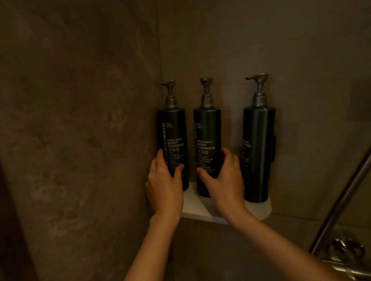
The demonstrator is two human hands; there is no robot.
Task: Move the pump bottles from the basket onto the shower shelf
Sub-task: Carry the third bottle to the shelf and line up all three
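Your left hand [165,181] wraps the lower body of the left bottle [176,142], thumb across the front and fingers curled round the side nearest the wall. Your right hand [224,178] grips the middle bottle [210,146] the same way, thumb on the label side, fingers round its right flank. Both bare forearms reach in from 6 o'clock.

Three tall, round, dark green pump bottles stand upright in a row on the shower shelf [262,208], a pale, smooth corner ledge with a rounded outer end. The left and middle bottles carry pale printed lettering that reads "body cleanser"; each is topped by a dull metallic pump [207,92] with a narrow neck and flat spout. The right bottle [259,152] stands at 3 o'clock from your right hand, apart from it and near the shelf's rounded end, its label turned mostly away. A small dark bracket-like piece shows behind it against the wall; what it is cannot be told.

The walls [75,110] meeting in the corner are mottled brown, stone-like tile with a matt surface. At 4 o'clock a brushed metal rail [359,174] runs diagonally, with a chrome tap fitting [345,251] below it.
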